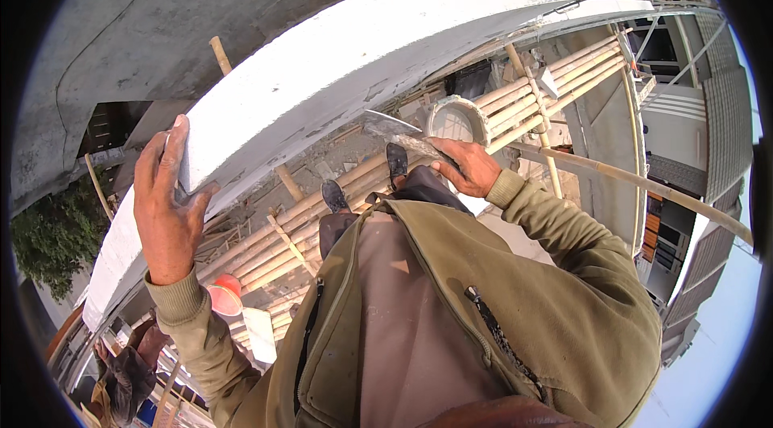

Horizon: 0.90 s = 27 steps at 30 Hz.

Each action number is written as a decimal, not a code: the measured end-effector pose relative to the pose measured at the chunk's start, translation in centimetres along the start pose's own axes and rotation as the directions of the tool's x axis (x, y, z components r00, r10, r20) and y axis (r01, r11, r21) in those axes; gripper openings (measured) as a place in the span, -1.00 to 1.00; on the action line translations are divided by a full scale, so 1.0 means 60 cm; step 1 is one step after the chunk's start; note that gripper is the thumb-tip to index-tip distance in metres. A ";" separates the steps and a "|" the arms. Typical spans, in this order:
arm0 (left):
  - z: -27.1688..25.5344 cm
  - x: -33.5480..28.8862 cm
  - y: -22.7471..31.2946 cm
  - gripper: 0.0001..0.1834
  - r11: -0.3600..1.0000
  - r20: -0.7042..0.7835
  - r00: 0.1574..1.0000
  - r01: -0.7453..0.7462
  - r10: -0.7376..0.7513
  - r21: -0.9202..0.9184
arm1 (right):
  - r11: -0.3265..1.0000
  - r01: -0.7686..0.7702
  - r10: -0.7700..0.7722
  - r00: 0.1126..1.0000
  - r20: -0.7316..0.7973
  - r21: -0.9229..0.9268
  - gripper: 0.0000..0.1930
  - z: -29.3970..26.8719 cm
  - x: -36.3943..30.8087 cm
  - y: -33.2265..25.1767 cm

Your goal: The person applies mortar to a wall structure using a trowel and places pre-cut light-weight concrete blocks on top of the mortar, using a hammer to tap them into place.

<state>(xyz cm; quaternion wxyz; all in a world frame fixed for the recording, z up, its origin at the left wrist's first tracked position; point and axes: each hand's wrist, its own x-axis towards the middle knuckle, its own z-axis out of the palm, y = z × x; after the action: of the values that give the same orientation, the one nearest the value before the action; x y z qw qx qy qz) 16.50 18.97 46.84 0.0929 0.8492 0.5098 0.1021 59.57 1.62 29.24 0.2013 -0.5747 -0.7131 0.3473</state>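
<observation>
My right hand (471, 166) is closed round the handle end of a plastering trowel (394, 124), mostly hidden by the fingers. The flat metal blade points left, smeared with grey mortar, and stands just off the white wall ledge (338, 37). My left hand (171, 202) lies against the near left part of this long, curved ledge. Its fingers stretch over the top edge, and the thumb stands apart against the side face. Close to the trowel is a round bucket (481, 115) with grey residue inside, set on the scaffold.
Bamboo poles (515, 102) form the scaffold deck under my feet (396, 161). One long pole (644, 182) slants out at the right. A red bucket (225, 296) and a pale board (259, 334) are at the lower left, near another person (129, 384). Ground lies far below.
</observation>
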 end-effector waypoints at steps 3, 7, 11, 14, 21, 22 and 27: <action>-0.011 0.005 0.020 0.08 1.000 -0.004 1.000 -0.018 0.018 0.011 | 0.828 -0.362 0.437 0.895 -0.089 0.427 -0.61 -0.009 -0.076 -0.016; -0.005 0.007 0.015 0.08 0.998 -0.002 0.998 -0.061 0.061 -0.005 | 0.272 -0.201 0.799 0.592 -0.105 0.941 -0.76 -0.053 -0.052 -0.031; -0.009 0.000 0.009 0.08 0.999 -0.017 0.998 -0.054 0.054 0.008 | 0.085 0.028 0.877 0.472 -0.088 0.996 -0.85 -0.126 0.000 0.011; -0.010 0.002 0.010 0.09 0.999 -0.019 0.999 -0.044 0.044 0.000 | 0.083 0.053 0.853 0.513 -0.099 0.995 -0.84 -0.163 0.022 0.032; -0.010 0.001 0.008 0.07 0.999 -0.003 0.999 -0.036 0.036 0.003 | 0.535 -0.106 0.792 0.406 -0.455 0.838 -0.79 -0.172 -0.005 -0.043; -0.011 0.001 0.011 0.07 0.999 -0.008 0.999 -0.039 0.039 -0.002 | 0.651 -0.141 0.726 0.404 -0.557 0.746 -0.79 -0.186 -0.015 -0.055; -0.010 0.003 0.008 0.08 0.998 -0.014 0.998 -0.067 0.066 -0.022 | 0.897 -0.300 0.442 0.557 -0.703 0.326 -0.48 -0.311 -0.040 -0.061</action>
<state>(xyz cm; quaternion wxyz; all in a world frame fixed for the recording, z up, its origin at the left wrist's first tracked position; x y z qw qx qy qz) 16.85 18.94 47.54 0.0955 0.8639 0.4807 0.1161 70.49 3.89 44.83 0.4517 -0.7845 -0.3910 0.1660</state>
